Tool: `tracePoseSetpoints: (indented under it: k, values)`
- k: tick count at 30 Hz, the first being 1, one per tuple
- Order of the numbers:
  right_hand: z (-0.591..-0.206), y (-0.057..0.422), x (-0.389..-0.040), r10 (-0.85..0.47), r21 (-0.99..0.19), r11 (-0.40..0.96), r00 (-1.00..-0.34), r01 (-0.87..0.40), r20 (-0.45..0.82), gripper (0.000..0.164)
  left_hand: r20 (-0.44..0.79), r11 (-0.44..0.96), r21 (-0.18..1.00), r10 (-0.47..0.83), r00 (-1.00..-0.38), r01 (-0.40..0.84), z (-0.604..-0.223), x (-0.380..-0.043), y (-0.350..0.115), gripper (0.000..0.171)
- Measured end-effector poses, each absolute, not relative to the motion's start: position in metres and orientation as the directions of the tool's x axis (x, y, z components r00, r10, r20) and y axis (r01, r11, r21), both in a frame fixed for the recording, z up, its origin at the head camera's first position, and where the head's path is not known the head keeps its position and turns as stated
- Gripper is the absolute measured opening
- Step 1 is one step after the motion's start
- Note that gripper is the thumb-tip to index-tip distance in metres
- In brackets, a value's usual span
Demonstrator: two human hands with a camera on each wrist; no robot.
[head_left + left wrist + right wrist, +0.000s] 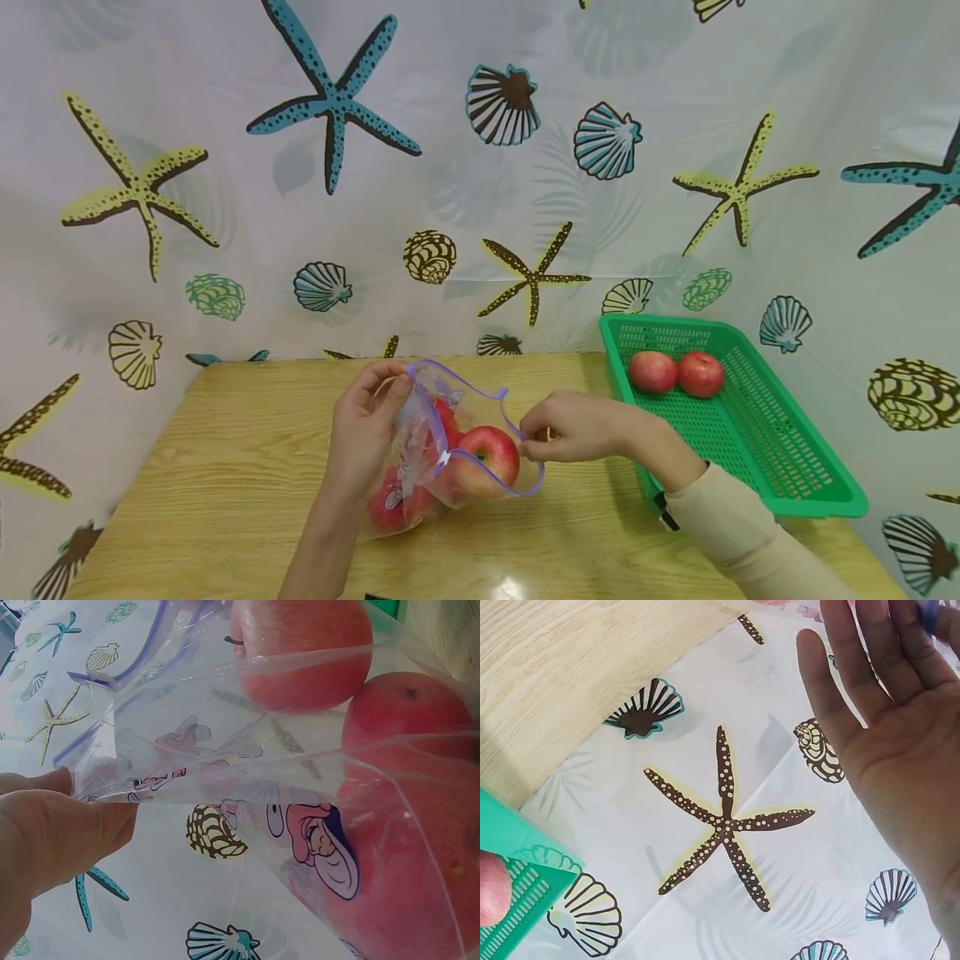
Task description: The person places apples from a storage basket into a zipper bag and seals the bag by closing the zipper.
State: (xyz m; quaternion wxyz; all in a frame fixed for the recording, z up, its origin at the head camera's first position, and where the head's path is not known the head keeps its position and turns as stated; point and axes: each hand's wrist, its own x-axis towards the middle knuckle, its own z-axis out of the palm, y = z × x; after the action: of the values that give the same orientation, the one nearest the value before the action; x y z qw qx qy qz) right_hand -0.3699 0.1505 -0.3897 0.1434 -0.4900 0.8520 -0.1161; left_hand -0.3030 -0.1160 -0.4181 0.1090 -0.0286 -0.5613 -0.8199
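Left hand and right hand pinch opposite sides of clear bag, apples inside

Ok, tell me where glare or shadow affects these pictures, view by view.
Head: a bright glare spot on the wooden table at the bottom edge; left wrist: pale reflections on the clear bag partly veil the apples; right wrist: the palm of the right hand looks dark against the bright patterned cloth.

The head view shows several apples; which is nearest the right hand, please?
The apple at the mouth of the zip bag, beside the right hand; others lie deeper inside, two in the green basket.
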Motion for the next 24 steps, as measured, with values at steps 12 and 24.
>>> tracePoseSetpoints:
  k: [12, 24]
  values:
    - [-0.384, 0.135, -0.353, -0.823, -0.316, 0.419, -0.503, -0.851, 0.265, 0.033, 0.199, -0.282, 0.930, -0.147, -0.969, 0.234, -0.418, -0.304, -0.124, 0.011]
    - [-0.385, 0.134, -0.352, -0.831, -0.300, 0.426, -0.500, -0.854, 0.243, 0.035, 0.195, -0.333, 0.916, -0.115, -0.974, 0.223, -0.419, -0.304, -0.126, 0.009]
